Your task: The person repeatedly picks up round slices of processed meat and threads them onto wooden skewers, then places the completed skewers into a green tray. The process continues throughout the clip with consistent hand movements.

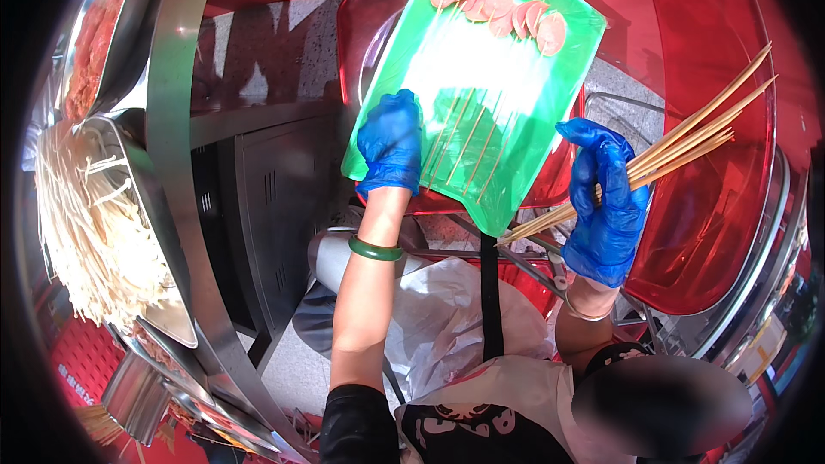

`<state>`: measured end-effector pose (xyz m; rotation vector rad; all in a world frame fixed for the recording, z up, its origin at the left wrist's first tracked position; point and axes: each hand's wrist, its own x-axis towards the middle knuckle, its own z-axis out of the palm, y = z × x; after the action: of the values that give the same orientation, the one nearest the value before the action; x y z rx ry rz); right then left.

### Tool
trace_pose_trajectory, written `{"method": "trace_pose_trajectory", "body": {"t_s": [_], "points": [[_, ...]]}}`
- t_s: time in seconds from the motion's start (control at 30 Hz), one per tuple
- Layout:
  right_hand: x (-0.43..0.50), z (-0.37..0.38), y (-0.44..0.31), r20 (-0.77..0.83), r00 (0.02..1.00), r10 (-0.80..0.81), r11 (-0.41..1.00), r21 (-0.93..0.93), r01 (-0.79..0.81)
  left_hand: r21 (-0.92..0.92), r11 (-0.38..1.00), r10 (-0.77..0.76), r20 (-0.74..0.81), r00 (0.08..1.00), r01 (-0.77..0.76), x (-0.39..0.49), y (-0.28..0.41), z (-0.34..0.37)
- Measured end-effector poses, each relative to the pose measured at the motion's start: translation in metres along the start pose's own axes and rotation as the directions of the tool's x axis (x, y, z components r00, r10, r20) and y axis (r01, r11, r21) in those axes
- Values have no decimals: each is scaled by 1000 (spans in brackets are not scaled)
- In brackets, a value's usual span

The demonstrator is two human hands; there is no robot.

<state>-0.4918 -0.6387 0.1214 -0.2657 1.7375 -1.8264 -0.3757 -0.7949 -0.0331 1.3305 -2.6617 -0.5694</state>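
A green plastic tray [387,84] covered in clear film lies on a red seat before me. Pink round meat slices [497,1] on thin wooden skewers [474,142] form a row along its far end, and glare washes out the tray's middle. My left hand [390,142], in a blue glove, rests at the tray's left side with its fingers curled; whether it holds anything cannot be told. To the right of the tray, my right hand [602,196], also gloved in blue, is closed around a bundle of bare bamboo skewers [693,135] that sticks out at both ends.
At the left, a steel counter edge [171,109] runs beside a metal pan of enoki mushrooms [106,225] and a tray of red meat [103,32]. A steel holder [135,399] with sticks stands at lower left. A red plastic chair [715,225] is at the right.
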Motion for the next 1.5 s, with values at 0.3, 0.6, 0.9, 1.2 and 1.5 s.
{"method": "trace_pose_trajectory", "body": {"t_s": [0.3,0.6,0.9,1.2,1.5], "points": [[-15,-6,-26,158,987,24,979,195,-55,157,987,-12,-35,999,17,11,8,-23],[-86,32,-13,794,529,299,400,399,-825,-432,898,-123,-55,991,87,-132,-2,-95],[-94,40,0,587,807,57,901,319,-295,-924,368,73,139,988,102,-349,-29,-282],[-155,50,3,874,175,453,607,-159,-778,-230,836,-494,-711,500,498,-388,-134,-332],[-216,68,-35,882,357,307,861,-97,-500,-340,882,-470,-580,665,327,-400,-169,-335]]}}
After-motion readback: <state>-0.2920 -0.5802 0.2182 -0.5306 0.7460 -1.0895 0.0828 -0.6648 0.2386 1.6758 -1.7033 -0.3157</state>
